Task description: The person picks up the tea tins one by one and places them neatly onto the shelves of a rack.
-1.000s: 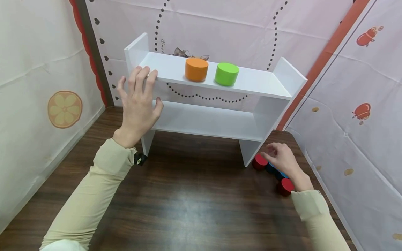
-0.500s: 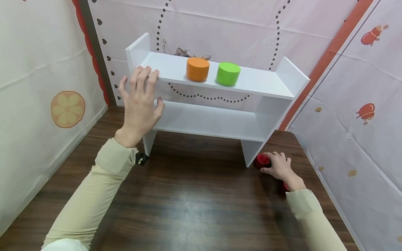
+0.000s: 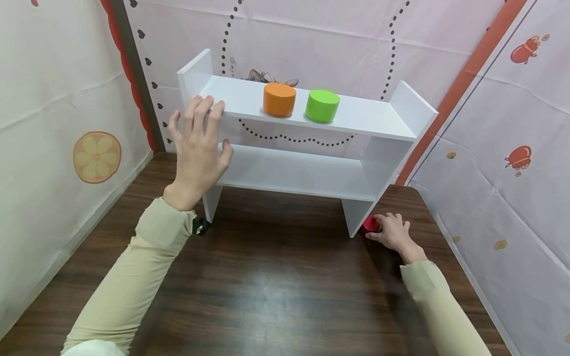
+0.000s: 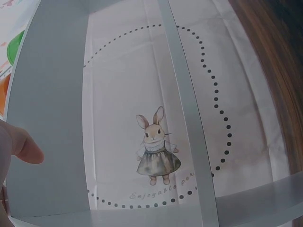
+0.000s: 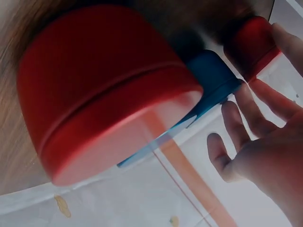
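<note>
Left hand (image 3: 198, 143): raised against the front left corner of the white shelf unit (image 3: 387, 129), fingers straight and slightly apart, fingertips (image 3: 206, 103) at the front edge of its top board, thumb beside the lower board; nothing gripped. On the top board, near its middle: orange cylinder (image 3: 279, 99), then green cylinder (image 3: 322, 105) just to its right, both upright, apart from each other. Below the shelf unit: dark wooden table (image 3: 267, 291). At the foot of the shelf unit's right upright: small red cylinder (image 3: 371, 225), resting on the table. Right hand (image 3: 393, 231): laid over that red cylinder, fingers loosely curved on it (clamped or merely touching: cannot tell). In the right wrist view: blue cylinder (image 5: 208, 80) beside a larger red cylinder (image 5: 102, 90).
</note>
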`<state>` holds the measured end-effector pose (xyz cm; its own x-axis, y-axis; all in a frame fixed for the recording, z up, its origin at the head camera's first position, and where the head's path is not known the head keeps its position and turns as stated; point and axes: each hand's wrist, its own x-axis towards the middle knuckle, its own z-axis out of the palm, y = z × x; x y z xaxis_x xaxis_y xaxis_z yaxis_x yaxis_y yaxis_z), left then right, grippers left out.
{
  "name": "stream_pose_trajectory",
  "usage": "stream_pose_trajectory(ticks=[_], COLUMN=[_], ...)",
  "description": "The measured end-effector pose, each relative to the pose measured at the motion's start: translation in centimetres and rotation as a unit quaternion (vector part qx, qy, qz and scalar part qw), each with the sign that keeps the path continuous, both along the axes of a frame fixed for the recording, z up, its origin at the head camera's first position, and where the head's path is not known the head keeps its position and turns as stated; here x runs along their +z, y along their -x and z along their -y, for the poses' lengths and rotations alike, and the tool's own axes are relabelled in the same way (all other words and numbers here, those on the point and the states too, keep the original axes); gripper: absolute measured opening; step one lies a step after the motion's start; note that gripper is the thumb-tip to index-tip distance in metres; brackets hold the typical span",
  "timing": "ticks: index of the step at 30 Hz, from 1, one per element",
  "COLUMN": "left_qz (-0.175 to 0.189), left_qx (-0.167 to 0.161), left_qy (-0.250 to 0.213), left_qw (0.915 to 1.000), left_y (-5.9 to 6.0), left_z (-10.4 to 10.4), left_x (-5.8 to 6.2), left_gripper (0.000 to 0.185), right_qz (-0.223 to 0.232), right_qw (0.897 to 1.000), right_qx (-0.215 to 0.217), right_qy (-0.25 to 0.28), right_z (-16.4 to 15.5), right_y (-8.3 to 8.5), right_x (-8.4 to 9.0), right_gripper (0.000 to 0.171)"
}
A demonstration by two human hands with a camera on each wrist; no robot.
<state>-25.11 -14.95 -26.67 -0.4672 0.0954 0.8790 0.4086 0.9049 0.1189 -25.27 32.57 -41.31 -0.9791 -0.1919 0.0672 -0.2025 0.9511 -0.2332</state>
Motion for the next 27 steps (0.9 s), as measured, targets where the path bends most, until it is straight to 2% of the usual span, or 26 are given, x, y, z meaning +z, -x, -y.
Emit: stream_pose_trajectory(ticks=[9,27], left_qz=[-0.001,-0.001], left_qx=[-0.001,0.001], left_qy=[-0.001,-0.002], left_qw=[1.0000,1.0000], left_y=[-0.1,-0.1], left_z=[-0.1,-0.1], left_x=[0.0,0.0], left_gripper=[0.066,0.066], right_qz=[0.005,0.001], right_qw=[1.000,1.000], right_qx=[-0.001,0.007], right_qy=[0.026,0.026], right_z=[-0.1,0.7], right_y=[-0.1,-2.6], right_x=[0.0,1.4], right_gripper=[0.054,0.056])
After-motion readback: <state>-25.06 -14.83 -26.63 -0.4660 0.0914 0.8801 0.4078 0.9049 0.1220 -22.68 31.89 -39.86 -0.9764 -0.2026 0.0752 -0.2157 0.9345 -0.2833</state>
